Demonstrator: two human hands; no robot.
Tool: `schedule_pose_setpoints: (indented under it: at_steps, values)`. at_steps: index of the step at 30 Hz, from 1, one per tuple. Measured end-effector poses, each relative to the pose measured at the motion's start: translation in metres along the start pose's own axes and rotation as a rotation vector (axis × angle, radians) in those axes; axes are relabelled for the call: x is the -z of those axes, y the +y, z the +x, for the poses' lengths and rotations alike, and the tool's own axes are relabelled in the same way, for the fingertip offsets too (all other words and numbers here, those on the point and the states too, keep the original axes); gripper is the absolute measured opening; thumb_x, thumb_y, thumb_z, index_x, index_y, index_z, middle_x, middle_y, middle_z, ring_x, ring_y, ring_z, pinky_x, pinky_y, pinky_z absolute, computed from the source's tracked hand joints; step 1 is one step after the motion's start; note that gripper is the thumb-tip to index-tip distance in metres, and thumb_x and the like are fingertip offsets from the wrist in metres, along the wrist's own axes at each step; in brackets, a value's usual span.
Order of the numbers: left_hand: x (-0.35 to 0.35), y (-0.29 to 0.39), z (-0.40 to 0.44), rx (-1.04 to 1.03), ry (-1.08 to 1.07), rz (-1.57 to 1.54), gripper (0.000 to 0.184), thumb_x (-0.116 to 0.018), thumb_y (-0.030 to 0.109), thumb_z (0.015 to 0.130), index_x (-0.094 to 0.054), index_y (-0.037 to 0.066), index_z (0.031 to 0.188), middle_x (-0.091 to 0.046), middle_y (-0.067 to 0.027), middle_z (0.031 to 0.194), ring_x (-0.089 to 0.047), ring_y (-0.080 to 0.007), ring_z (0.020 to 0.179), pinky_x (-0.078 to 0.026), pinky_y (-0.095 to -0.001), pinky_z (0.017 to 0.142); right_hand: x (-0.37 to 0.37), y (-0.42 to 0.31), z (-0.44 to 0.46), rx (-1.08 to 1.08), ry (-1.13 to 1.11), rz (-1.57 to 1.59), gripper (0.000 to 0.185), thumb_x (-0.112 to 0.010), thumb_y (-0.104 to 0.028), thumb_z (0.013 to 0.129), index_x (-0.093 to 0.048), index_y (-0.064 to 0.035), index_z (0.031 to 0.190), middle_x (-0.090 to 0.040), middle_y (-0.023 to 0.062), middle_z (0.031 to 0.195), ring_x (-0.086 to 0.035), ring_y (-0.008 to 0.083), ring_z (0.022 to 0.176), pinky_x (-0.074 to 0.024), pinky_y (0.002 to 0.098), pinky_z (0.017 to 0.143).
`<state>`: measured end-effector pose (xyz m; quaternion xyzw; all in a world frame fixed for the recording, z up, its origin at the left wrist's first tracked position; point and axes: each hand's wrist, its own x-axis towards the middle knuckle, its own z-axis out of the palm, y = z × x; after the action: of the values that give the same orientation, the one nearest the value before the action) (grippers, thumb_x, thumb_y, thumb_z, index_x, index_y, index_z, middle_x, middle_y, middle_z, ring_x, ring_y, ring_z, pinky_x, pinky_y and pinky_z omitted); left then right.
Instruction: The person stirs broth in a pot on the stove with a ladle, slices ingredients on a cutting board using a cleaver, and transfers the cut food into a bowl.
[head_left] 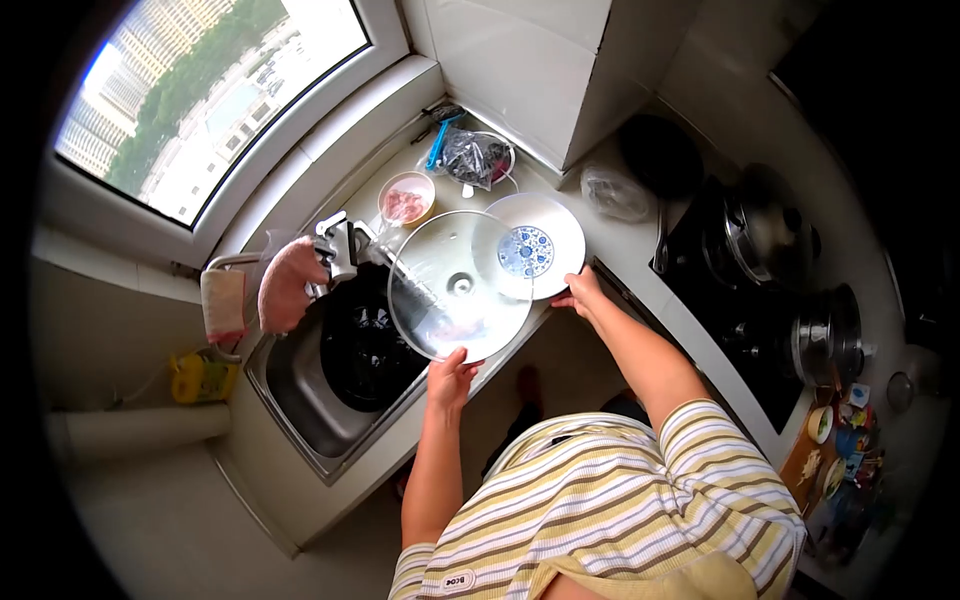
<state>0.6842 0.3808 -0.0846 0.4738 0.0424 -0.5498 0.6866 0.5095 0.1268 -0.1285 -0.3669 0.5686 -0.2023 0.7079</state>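
Note:
My left hand [455, 378] grips the near edge of a clear round lid [425, 300] with a small knob at its centre. The lid is held over the sink's right end and overlaps part of a white plate [562, 238] with a blue floral centre. My right hand [580, 292] has its fingers closed on that plate's near right rim. A black pan [365, 345] sits in the steel sink [300, 400], its right side partly hidden by the lid. Behind the lid stands a small bowl [407, 198] of pink, meat-like pieces.
The faucet [342, 245] rises behind the sink, beside pink cloths [292, 285]. A bagged dark bundle [475, 158] lies in the corner. At right are a clear plastic bag [615, 193], a black stove [700, 260], and pots [765, 230]. A yellow container [200, 378] stands left of the sink.

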Motion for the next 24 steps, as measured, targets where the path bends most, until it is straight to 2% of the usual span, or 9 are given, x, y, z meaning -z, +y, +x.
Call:
schedule_pose_setpoints:
  at_steps: [2, 6, 9, 12, 13, 16, 17, 20, 24]
  values:
    - [-0.007, -0.013, 0.030, 0.033, -0.056, 0.027, 0.030, -0.058, 0.009, 0.086, -0.049, 0.003, 0.114, -0.062, -0.0071, 0.093, -0.063, -0.0229, 0.073, -0.048, -0.0262, 0.054, 0.000, 0.010, 0.007, -0.015, 0.006, 0.061, 0.039, -0.042, 0.000, 0.079, -0.040, -0.0022, 0.118, -0.059, 0.0186, 0.099, -0.064, 0.0338, 0.073, -0.0559, 0.0471, 0.052]
    - [-0.029, -0.017, 0.055, 0.087, -0.129, 0.062, 0.011, -0.058, 0.011, 0.088, -0.057, 0.002, 0.095, -0.064, -0.0072, 0.077, -0.064, -0.0189, 0.068, -0.050, -0.0244, 0.054, -0.003, 0.016, 0.012, 0.024, -0.034, 0.135, 0.032, -0.044, -0.003, 0.082, -0.041, -0.0001, 0.114, -0.058, 0.0188, 0.099, -0.064, 0.0345, 0.075, -0.0565, 0.0471, 0.053]
    - [-0.040, -0.022, 0.075, 0.125, -0.122, 0.131, 0.012, -0.057, 0.013, 0.088, -0.059, 0.001, 0.092, -0.066, -0.0108, 0.079, -0.065, -0.0192, 0.069, -0.051, -0.0240, 0.055, -0.002, 0.013, 0.012, 0.018, -0.127, 0.093, 0.047, -0.060, -0.025, 0.085, -0.038, -0.0016, 0.121, -0.060, 0.0173, 0.098, -0.065, 0.0309, 0.076, -0.0562, 0.0448, 0.058]
    - [-0.041, -0.031, 0.095, 0.142, -0.127, 0.181, 0.013, -0.057, 0.014, 0.088, -0.060, 0.003, 0.094, -0.067, -0.0104, 0.080, -0.065, -0.0192, 0.069, -0.050, -0.0239, 0.056, 0.017, 0.002, 0.003, -0.172, -0.137, 0.045, 0.058, -0.059, -0.034, 0.086, -0.031, -0.0047, 0.127, -0.058, 0.0200, 0.099, -0.065, 0.0302, 0.070, -0.0558, 0.0428, 0.059]
    - [-0.040, -0.032, 0.099, 0.141, -0.099, 0.186, 0.012, -0.057, 0.015, 0.088, -0.060, 0.004, 0.093, -0.066, -0.0092, 0.081, -0.065, -0.0187, 0.069, -0.049, -0.0235, 0.055, 0.033, -0.005, -0.002, -0.142, -0.201, -0.069, 0.064, -0.057, -0.032, 0.088, -0.022, -0.0055, 0.134, -0.055, 0.0229, 0.106, -0.064, 0.0297, 0.073, -0.0549, 0.0426, 0.063]
    - [-0.047, -0.038, 0.110, 0.122, -0.094, 0.266, 0.010, -0.059, 0.017, 0.087, -0.060, 0.007, 0.091, -0.065, -0.0060, 0.081, -0.064, -0.0175, 0.068, -0.049, -0.0232, 0.053, 0.092, -0.018, -0.022, 0.058, -0.112, -0.295, 0.041, -0.056, -0.025, 0.087, -0.049, -0.0009, 0.120, -0.062, 0.0160, 0.092, -0.063, 0.0191, 0.064, -0.0514, 0.0301, 0.052]
    - [-0.045, -0.039, 0.113, 0.134, -0.121, 0.261, 0.010, -0.060, 0.017, 0.086, -0.060, 0.007, 0.090, -0.065, -0.0058, 0.081, -0.063, -0.0173, 0.069, -0.049, -0.0240, 0.054, 0.125, -0.026, -0.035, 0.065, -0.043, -0.269, 0.041, -0.056, -0.025, 0.087, -0.049, -0.0009, 0.120, -0.062, 0.0160, 0.092, -0.063, 0.0191, 0.064, -0.0514, 0.0301, 0.052]
    - [-0.044, -0.042, 0.119, 0.116, -0.077, 0.284, 0.017, -0.059, 0.016, 0.088, -0.061, 0.002, 0.096, -0.064, -0.0090, 0.081, -0.061, -0.0176, 0.067, -0.048, -0.0237, 0.056, 0.206, -0.054, -0.080, 0.321, 0.171, -0.108, 0.019, -0.055, -0.016, 0.086, -0.062, -0.0004, 0.095, -0.062, 0.0084, 0.070, -0.058, 0.0136, 0.051, -0.0472, 0.0256, 0.044]
    - [-0.047, -0.046, 0.119, 0.097, -0.079, 0.383, 0.023, -0.060, 0.023, 0.088, -0.060, 0.002, 0.096, -0.064, -0.0088, 0.085, -0.062, -0.0181, 0.071, -0.047, -0.0233, 0.056, 0.305, -0.084, -0.166, 0.464, 0.492, -0.079, 0.013, -0.053, -0.012, 0.088, -0.062, -0.0024, 0.091, -0.061, 0.0065, 0.069, -0.057, 0.0102, 0.051, -0.0445, 0.0224, 0.043]
